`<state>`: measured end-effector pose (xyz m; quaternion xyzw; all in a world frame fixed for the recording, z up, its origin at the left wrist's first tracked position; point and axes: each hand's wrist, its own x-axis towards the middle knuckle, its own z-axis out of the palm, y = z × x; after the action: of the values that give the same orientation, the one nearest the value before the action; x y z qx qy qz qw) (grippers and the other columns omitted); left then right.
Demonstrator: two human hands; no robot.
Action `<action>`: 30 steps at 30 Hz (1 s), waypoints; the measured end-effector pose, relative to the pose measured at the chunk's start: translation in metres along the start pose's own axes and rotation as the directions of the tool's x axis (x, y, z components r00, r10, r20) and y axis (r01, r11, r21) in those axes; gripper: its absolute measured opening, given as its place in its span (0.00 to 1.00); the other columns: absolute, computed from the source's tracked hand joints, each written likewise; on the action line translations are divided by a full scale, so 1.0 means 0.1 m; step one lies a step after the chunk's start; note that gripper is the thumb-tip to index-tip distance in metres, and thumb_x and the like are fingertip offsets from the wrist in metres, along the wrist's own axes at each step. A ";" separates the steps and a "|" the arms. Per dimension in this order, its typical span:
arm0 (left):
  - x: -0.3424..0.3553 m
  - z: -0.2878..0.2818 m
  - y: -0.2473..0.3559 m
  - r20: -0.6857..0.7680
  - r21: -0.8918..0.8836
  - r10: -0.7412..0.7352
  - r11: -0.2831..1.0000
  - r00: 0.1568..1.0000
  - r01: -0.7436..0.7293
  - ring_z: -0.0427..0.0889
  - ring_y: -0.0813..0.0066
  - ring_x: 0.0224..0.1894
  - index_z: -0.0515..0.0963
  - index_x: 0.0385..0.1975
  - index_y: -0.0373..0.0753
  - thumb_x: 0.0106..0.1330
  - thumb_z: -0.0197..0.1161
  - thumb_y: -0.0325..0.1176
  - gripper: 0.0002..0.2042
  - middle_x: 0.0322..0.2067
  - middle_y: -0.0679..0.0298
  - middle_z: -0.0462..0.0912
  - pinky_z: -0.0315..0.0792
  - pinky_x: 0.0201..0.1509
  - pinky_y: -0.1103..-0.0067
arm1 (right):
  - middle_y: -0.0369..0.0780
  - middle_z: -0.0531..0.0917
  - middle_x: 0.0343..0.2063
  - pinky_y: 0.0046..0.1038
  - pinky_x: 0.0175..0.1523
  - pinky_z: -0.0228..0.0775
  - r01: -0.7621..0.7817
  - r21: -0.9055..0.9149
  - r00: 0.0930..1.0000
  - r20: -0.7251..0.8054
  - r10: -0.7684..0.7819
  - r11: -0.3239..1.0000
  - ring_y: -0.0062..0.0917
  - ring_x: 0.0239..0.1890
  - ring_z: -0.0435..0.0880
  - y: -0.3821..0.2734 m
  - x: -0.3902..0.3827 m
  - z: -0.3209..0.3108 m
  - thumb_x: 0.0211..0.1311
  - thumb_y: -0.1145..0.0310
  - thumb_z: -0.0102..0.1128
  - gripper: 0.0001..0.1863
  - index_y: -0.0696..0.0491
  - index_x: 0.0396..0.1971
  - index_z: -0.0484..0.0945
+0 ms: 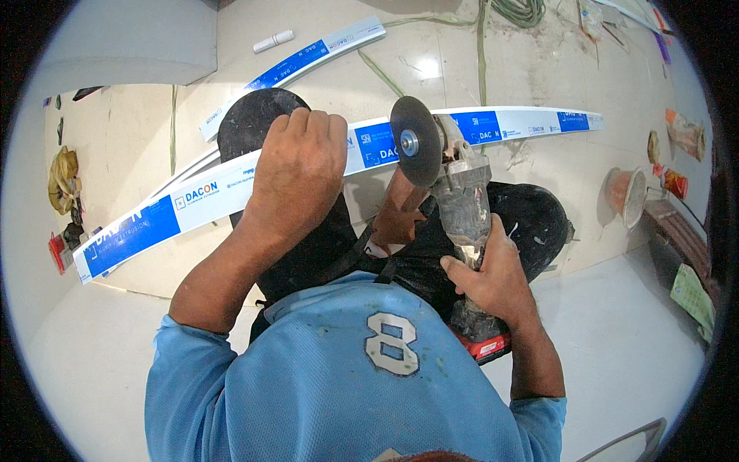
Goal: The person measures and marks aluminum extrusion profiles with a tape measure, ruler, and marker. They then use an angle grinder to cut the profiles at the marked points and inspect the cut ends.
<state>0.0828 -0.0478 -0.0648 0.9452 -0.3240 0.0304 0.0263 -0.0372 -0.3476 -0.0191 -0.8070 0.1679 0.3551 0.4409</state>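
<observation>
A long aluminium profile (pixel 219 196) in blue and white protective film lies crosswise over my black-trousered knees. My left hand (pixel 302 165) is closed over it near the left knee, fingers curled and thumb hidden. My right hand (pixel 499 273) is wrapped around the body of a worn grey cordless angle grinder (pixel 466 202) with a red base. Its dark cutting disc (pixel 416 142) stands edge-on across the profile, right of my left hand. Whether the disc touches the profile, or is spinning, I cannot tell.
Another filmed profile (pixel 323 48) and a white marker-like tube (pixel 273 41) lie on the tiled floor ahead. Green cord (pixel 481 58) runs from a coil (pixel 519 9). At right stand a dirty bucket (pixel 624 194) and a red packet (pixel 675 183); a yellowish bag (pixel 64 181) lies left.
</observation>
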 end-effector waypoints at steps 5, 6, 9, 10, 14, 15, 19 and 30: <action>0.01 0.00 0.00 -0.007 0.003 0.007 1.000 1.000 -0.007 0.78 0.67 0.35 0.80 0.35 0.34 0.64 0.69 0.22 0.04 0.30 0.57 0.78 0.74 0.41 0.68 | 0.65 0.89 0.41 0.49 0.54 0.86 -0.014 0.005 1.000 0.010 0.014 1.000 0.59 0.49 0.94 -0.02 0.00 0.00 0.62 0.61 0.80 0.38 0.72 0.57 0.68; 0.00 -0.01 0.01 -0.010 0.005 0.004 1.000 1.000 -0.004 0.78 0.67 0.35 0.80 0.35 0.34 0.64 0.69 0.22 0.04 0.30 0.57 0.78 0.74 0.41 0.68 | 0.66 0.89 0.41 0.49 0.55 0.86 -0.016 0.004 1.000 0.011 0.016 1.000 0.59 0.49 0.94 -0.03 -0.01 0.00 0.62 0.61 0.80 0.37 0.72 0.57 0.68; -0.01 -0.02 0.03 -0.017 0.002 0.002 1.000 1.000 -0.002 0.78 0.67 0.35 0.80 0.35 0.34 0.65 0.69 0.22 0.04 0.30 0.57 0.78 0.74 0.41 0.68 | 0.66 0.89 0.41 0.49 0.55 0.86 -0.009 -0.005 1.000 0.004 0.009 1.000 0.58 0.49 0.94 -0.01 -0.02 0.00 0.62 0.61 0.79 0.37 0.72 0.57 0.68; -0.01 -0.02 0.04 -0.019 -0.001 0.002 1.000 1.000 -0.002 0.78 0.67 0.35 0.81 0.35 0.34 0.65 0.69 0.22 0.03 0.30 0.57 0.78 0.74 0.41 0.68 | 0.66 0.89 0.41 0.49 0.54 0.86 -0.006 -0.011 1.000 0.003 0.006 1.000 0.58 0.49 0.94 -0.01 -0.02 -0.01 0.63 0.61 0.79 0.37 0.72 0.57 0.68; -0.03 -0.02 0.03 -0.010 0.014 0.002 1.000 1.000 -0.002 0.78 0.67 0.35 0.81 0.35 0.34 0.65 0.69 0.22 0.03 0.30 0.57 0.78 0.74 0.41 0.69 | 0.65 0.89 0.41 0.49 0.54 0.86 0.008 -0.034 1.000 0.004 -0.008 0.999 0.58 0.49 0.94 -0.03 -0.01 -0.02 0.63 0.61 0.79 0.37 0.72 0.57 0.68; -0.03 -0.02 0.03 -0.004 0.014 0.001 1.000 1.000 -0.001 0.78 0.67 0.35 0.81 0.35 0.34 0.65 0.69 0.22 0.03 0.30 0.57 0.78 0.74 0.41 0.69 | 0.65 0.89 0.41 0.49 0.54 0.86 0.018 -0.037 1.000 0.002 -0.018 0.999 0.58 0.49 0.94 -0.03 0.00 -0.02 0.62 0.61 0.79 0.37 0.72 0.57 0.68; -0.04 -0.03 0.03 -0.014 0.006 0.006 1.000 1.000 -0.006 0.78 0.67 0.36 0.81 0.35 0.34 0.66 0.69 0.22 0.03 0.30 0.57 0.79 0.75 0.41 0.69 | 0.65 0.89 0.41 0.50 0.54 0.86 0.010 -0.032 1.000 -0.003 -0.010 0.999 0.58 0.49 0.94 -0.03 0.00 -0.02 0.62 0.61 0.80 0.37 0.72 0.57 0.68; -0.06 -0.04 0.06 -0.004 0.021 0.003 1.000 1.000 -0.003 0.78 0.67 0.36 0.81 0.35 0.34 0.65 0.69 0.24 0.04 0.30 0.58 0.78 0.74 0.43 0.69 | 0.65 0.89 0.41 0.49 0.53 0.86 0.030 -0.033 1.000 0.007 -0.030 0.999 0.57 0.48 0.94 0.01 -0.02 -0.03 0.61 0.61 0.79 0.37 0.72 0.57 0.69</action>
<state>0.0740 -0.0484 -0.0615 0.9449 -0.3248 0.0358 0.0170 -0.0374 -0.3510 -0.0168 -0.8156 0.1483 0.3535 0.4333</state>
